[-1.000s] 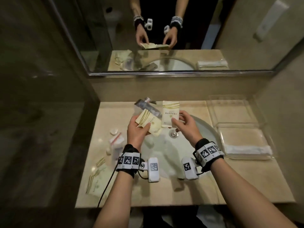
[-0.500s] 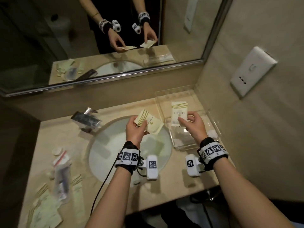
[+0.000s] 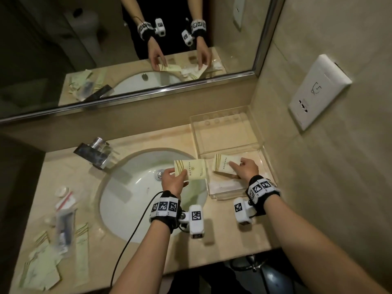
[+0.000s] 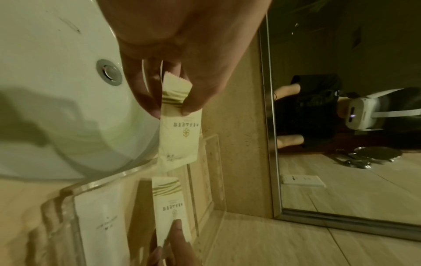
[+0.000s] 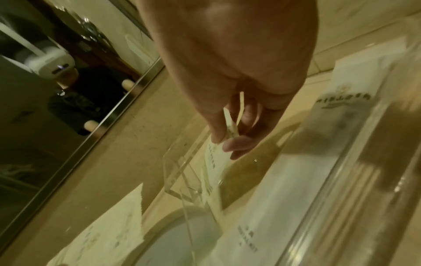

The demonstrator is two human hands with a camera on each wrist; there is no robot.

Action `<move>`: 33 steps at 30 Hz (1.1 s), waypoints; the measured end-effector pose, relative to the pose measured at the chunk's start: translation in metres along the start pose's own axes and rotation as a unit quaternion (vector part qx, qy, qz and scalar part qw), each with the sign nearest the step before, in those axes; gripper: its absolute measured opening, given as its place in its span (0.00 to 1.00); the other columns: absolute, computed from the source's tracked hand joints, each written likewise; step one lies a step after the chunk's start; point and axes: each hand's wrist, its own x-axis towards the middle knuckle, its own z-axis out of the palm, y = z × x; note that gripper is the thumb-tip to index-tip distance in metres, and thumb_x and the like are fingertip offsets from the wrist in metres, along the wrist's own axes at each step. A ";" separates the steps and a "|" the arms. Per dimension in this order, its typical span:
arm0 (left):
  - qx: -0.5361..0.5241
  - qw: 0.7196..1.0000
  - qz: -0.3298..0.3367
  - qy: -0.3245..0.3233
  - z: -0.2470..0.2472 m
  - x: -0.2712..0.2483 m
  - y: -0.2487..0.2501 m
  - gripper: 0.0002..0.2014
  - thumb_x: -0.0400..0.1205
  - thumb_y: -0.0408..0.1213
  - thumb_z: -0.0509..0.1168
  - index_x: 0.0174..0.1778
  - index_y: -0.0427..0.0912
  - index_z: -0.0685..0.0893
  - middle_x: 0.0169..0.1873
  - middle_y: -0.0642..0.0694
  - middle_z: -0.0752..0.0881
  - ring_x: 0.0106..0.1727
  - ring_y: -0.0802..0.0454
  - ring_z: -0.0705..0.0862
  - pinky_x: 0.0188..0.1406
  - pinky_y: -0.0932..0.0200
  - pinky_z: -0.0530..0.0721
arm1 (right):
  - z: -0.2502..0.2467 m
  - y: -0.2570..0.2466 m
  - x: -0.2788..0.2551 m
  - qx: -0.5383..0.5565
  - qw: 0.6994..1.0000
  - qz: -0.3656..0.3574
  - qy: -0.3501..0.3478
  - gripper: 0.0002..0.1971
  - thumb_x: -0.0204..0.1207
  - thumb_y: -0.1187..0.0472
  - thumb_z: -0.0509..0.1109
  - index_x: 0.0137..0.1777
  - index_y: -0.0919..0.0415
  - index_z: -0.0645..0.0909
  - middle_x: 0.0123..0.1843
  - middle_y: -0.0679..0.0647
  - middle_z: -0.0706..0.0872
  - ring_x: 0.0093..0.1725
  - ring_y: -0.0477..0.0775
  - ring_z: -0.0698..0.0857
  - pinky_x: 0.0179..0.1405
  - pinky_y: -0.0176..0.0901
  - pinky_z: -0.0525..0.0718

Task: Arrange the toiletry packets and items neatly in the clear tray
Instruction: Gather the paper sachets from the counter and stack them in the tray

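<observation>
The clear tray (image 3: 262, 143) stands right of the sink, split into a far and a near compartment. My right hand (image 3: 233, 166) pinches a cream packet (image 3: 223, 165) with gold stripes and holds it low inside the near compartment, over a long white packet (image 3: 222, 185). In the right wrist view, the hand (image 5: 225, 142) grips that packet (image 5: 215, 160) behind the tray wall (image 5: 180, 180). My left hand (image 3: 182, 176) pinches another cream packet (image 3: 192, 171) over the basin's right edge. In the left wrist view, thumb and fingers (image 4: 170, 109) hold its striped end (image 4: 180, 136), just short of the tray (image 4: 68, 194).
The white basin (image 3: 135, 200) and the chrome faucet (image 3: 93, 152) fill the counter's middle. Several more packets and a plastic-bagged item (image 3: 61, 225) lie on the counter's left end. A mirror runs along the back wall, and a white wall socket (image 3: 318, 92) sits on the right wall.
The view has swung right. My right hand has carried its packet rightwards and down into the tray's near compartment. My left hand has followed with its packet to the basin's right edge.
</observation>
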 end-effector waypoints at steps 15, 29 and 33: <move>0.012 1.000 -0.006 -0.005 -0.002 0.031 -0.004 0.18 0.79 0.27 0.68 0.64 0.29 0.73 0.51 0.37 0.86 0.44 0.47 0.86 0.36 0.59 0.88 | 0.024 0.001 0.046 -0.140 0.989 0.041 0.005 0.12 0.76 0.61 0.74 0.57 0.60 0.79 0.57 0.62 0.88 0.44 0.61 0.90 0.30 0.44 0.85; 0.006 0.999 0.017 -0.043 0.020 0.052 0.006 0.12 0.79 0.25 0.67 0.55 0.34 0.72 0.53 0.32 0.86 0.46 0.41 0.86 0.29 0.66 0.88 | 0.031 0.002 0.053 -0.106 0.993 0.050 0.029 0.11 0.78 0.64 0.73 0.52 0.63 0.74 0.59 0.63 0.84 0.43 0.63 0.92 0.37 0.47 0.88; -0.006 0.998 0.016 -0.054 0.021 0.055 0.008 0.13 0.79 0.24 0.67 0.56 0.34 0.72 0.50 0.34 0.85 0.42 0.44 0.86 0.30 0.66 0.89 | 0.030 0.004 0.054 -0.206 0.977 0.042 0.038 0.17 0.76 0.54 0.75 0.58 0.64 0.78 0.59 0.61 0.86 0.56 0.63 0.87 0.51 0.47 0.84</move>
